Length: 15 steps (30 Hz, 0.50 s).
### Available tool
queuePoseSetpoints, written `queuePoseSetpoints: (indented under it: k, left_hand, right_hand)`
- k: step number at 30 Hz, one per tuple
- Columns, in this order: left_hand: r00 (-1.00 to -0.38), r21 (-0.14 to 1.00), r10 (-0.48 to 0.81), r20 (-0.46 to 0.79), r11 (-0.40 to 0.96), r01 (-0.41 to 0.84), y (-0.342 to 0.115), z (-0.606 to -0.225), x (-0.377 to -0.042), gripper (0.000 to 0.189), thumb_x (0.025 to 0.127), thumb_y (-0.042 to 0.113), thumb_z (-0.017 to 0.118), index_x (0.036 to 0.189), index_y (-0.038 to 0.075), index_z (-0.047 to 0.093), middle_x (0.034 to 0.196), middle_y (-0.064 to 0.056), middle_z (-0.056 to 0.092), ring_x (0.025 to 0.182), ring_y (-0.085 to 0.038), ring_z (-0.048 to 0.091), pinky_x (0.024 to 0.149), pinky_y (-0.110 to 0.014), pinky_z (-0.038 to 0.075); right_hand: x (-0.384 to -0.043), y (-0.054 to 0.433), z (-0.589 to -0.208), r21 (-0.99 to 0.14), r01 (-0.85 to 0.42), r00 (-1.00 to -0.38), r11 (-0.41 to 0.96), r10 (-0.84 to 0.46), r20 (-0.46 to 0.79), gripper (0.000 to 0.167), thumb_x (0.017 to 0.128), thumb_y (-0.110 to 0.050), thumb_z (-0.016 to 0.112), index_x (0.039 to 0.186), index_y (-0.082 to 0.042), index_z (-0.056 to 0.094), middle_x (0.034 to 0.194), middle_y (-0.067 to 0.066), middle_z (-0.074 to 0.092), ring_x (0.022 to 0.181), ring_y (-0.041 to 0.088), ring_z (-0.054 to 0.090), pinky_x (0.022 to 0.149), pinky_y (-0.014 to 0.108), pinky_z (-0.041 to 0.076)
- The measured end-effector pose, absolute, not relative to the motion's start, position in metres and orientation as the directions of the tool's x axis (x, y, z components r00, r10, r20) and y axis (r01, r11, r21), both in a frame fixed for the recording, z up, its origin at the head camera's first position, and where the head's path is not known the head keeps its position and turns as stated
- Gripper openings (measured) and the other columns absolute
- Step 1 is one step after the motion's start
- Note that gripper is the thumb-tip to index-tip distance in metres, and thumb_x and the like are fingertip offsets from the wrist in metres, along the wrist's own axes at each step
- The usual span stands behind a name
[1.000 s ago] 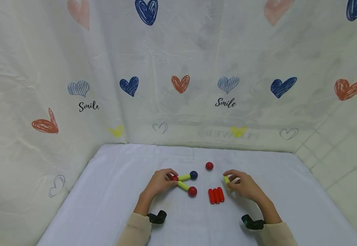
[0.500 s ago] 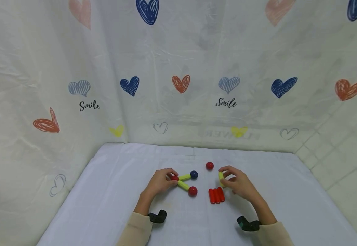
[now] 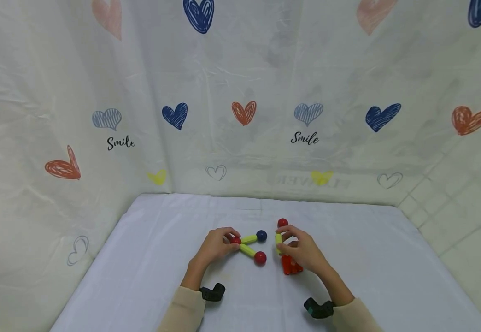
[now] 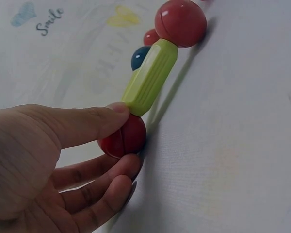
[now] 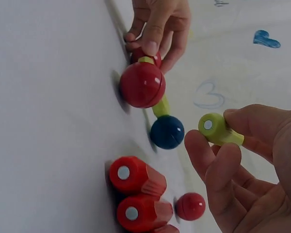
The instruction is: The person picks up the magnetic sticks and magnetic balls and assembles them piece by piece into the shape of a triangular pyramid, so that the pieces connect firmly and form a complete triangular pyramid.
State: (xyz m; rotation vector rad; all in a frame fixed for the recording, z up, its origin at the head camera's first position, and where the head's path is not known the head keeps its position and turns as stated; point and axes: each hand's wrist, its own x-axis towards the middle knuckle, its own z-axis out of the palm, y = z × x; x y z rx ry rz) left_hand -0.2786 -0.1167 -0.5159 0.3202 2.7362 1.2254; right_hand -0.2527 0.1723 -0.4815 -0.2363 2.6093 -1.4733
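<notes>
My left hand [image 3: 214, 244] pinches a red ball [image 4: 127, 138] between thumb and fingers. Two yellow-green magnetic rods fan out from this ball in a V. The nearer rod [image 4: 153, 77] ends in another red ball [image 3: 260, 258], the farther one [image 3: 249, 239] in a dark blue ball [image 3: 261, 236]. To the right, my right hand [image 3: 302, 251] pinches a separate yellow-green magnetic rod [image 5: 223, 132] by thumb and fingertips. A pale round disc shows on that rod's end in the right wrist view. It is held apart from the joined pieces, just right of the blue ball.
Three red rods [image 3: 291, 267] lie side by side under the right hand, partly hidden by it in the head view. A loose red ball [image 3: 282, 222] sits beyond that hand. White cloth [image 3: 240, 304] covers the table, and a heart-printed curtain [image 3: 265, 92] stands behind.
My right hand has moved left with its yellow-green rod, from right of the red rods to near the blue ball. My left hand and the joined pieces have stayed put.
</notes>
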Motion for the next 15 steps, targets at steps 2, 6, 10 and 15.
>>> queuePoseSetpoints:
  k: [2, 6, 10, 15]
  left_hand:
    - [-0.969, 0.747, 0.245, -0.028, 0.649, 0.143, -0.117, -0.515, -0.278, 0.024, 0.090, 0.024, 0.079, 0.113, 0.023, 0.073, 0.103, 0.000, 0.070, 0.087, -0.015, 0.061, 0.076, -0.031, 0.052]
    - [-0.968, 0.746, 0.248, -0.026, 0.650, 0.147, -0.117, -0.514, -0.278, 0.024, 0.090, 0.024, 0.079, 0.113, 0.022, 0.073, 0.103, -0.001, 0.071, 0.087, -0.016, 0.061, 0.076, -0.030, 0.052]
    - [-0.968, 0.752, 0.250, -0.023, 0.642, 0.148, -0.117, -0.514, -0.278, 0.024, 0.089, 0.023, 0.080, 0.112, 0.022, 0.073, 0.103, -0.001, 0.071, 0.086, -0.015, 0.061, 0.076, -0.031, 0.051]
    - [-0.967, 0.761, 0.254, -0.024, 0.632, 0.147, -0.118, -0.515, -0.279, 0.025, 0.088, 0.023, 0.081, 0.112, 0.020, 0.074, 0.103, -0.001, 0.071, 0.085, -0.015, 0.061, 0.076, -0.032, 0.051]
  right_hand:
    - [-0.254, 0.166, -0.482, -0.869, -0.067, -0.978, 0.490, -0.203, -0.039, 0.039, 0.093, -0.016, 0.075, 0.129, -0.014, 0.062, 0.112, 0.010, 0.065, 0.081, 0.019, 0.072, 0.076, 0.037, 0.062]
    - [-0.258, 0.155, -0.484, -0.879, -0.077, -0.977, 0.470, -0.210, -0.027, 0.038, 0.093, -0.015, 0.075, 0.129, -0.014, 0.062, 0.109, 0.009, 0.066, 0.079, 0.020, 0.072, 0.072, 0.038, 0.061]
    - [-0.263, 0.145, -0.487, -0.881, -0.076, -0.977, 0.467, -0.212, -0.028, 0.037, 0.092, -0.016, 0.076, 0.128, -0.016, 0.063, 0.108, 0.008, 0.066, 0.076, 0.022, 0.070, 0.063, 0.036, 0.058]
    - [-0.269, 0.134, -0.490, -0.878, -0.082, -0.978, 0.472, -0.209, -0.021, 0.038, 0.092, -0.017, 0.076, 0.127, -0.015, 0.063, 0.107, 0.009, 0.066, 0.074, 0.023, 0.070, 0.060, 0.033, 0.056]
